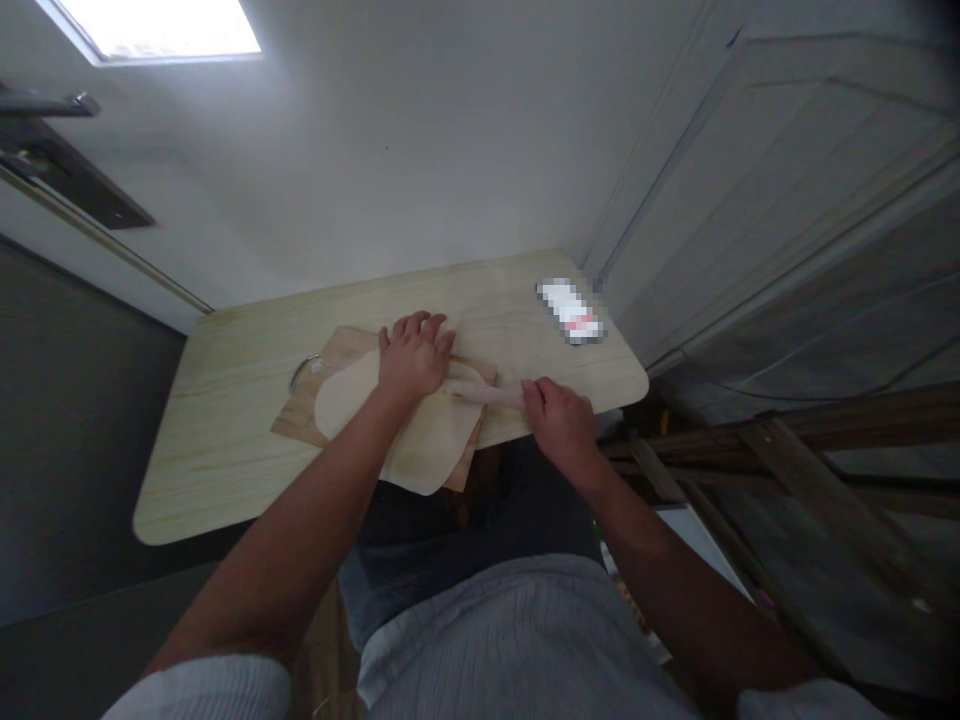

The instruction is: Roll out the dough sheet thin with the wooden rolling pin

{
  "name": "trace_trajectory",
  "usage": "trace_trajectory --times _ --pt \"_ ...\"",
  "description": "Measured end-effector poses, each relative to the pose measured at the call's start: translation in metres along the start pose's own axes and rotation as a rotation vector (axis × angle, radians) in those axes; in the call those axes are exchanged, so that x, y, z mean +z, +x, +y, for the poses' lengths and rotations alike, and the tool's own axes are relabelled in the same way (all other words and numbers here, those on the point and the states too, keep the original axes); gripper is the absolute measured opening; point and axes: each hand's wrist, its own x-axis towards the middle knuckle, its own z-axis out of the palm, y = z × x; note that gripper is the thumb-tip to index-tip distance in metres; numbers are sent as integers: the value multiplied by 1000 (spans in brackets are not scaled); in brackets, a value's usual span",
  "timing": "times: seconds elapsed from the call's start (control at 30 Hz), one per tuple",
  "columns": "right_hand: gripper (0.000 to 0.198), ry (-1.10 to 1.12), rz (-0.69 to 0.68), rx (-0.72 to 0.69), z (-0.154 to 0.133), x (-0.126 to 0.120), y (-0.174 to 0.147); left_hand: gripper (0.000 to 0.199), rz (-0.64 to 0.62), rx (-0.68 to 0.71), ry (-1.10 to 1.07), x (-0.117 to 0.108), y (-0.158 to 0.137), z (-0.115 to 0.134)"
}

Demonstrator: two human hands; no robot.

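A broad, pale sheet of rolled dough (426, 455) lies on a wooden cutting board (297, 408), its near edge hanging past the board toward me. My left hand (414, 358) rests on the far part of the dough, palm down with fingers spread. My right hand (561, 420) is closed around the right end of a wooden rolling pin (491, 394). The pin points left, its other end over the dough close beside my left hand. A metal ring handle (303, 372) shows at the board's left corner.
The board sits on a narrow light-wood table (225, 430) against a white door (420, 130) with a metal handle (52, 105). A blurred-out phone-like object (570, 310) lies at the table's right end. Wooden beams (817, 430) stand to the right.
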Motion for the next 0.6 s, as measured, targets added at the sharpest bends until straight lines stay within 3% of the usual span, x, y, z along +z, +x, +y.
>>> trace_trajectory --times 0.27,0.6 --pt "44 114 31 -46 0 0 -37 55 -20 30 72 -8 -36 -5" --pt "43 19 -11 34 0 3 12 57 -94 -33 55 2 13 1"
